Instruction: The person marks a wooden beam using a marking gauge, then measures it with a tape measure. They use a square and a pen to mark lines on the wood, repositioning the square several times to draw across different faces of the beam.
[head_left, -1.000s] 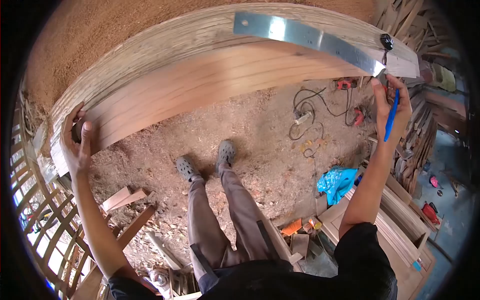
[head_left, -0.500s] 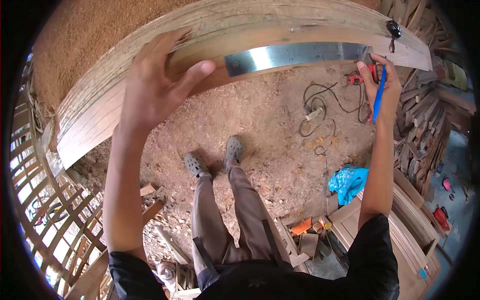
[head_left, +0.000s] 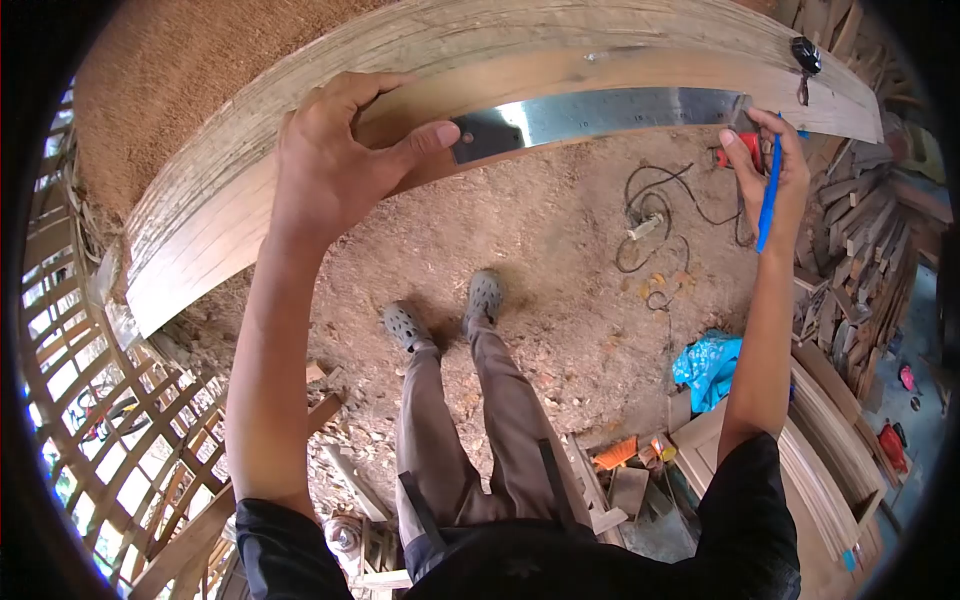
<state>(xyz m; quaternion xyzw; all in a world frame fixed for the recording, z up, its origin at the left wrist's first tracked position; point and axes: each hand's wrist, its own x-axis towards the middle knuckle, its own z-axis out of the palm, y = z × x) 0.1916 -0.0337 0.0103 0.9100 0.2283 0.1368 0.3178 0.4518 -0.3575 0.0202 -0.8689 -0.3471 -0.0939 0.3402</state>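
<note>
A long steel ruler (head_left: 600, 115) lies along the face of a wooden plank (head_left: 200, 275), near its lower edge. My left hand (head_left: 335, 165) is at the ruler's left end, thumb tip touching that end and fingers stretched apart over the wood. Its thumb and fingers do not close around the ruler. At the other end, my right hand (head_left: 775, 170) pinches the ruler by a small grey end piece (head_left: 741, 110). A slim blue pen or pencil (head_left: 769, 200) also sits between the right fingers, pointing down along the wrist.
A black tape measure (head_left: 806, 55) rests on the plank's right part. Below it are a red tool (head_left: 735, 152) and a dark cord (head_left: 650, 172) on the chip-strewn ground. Stacked wood (head_left: 850, 250) and a blue cloth (head_left: 708, 368) lie right; a lattice (head_left: 110, 430) stands left.
My left hand has moved right, and its thumb now meets the ruler's left end. My right hand keeps hold of the ruler and the blue pen or pencil. The view has shifted slightly.
</note>
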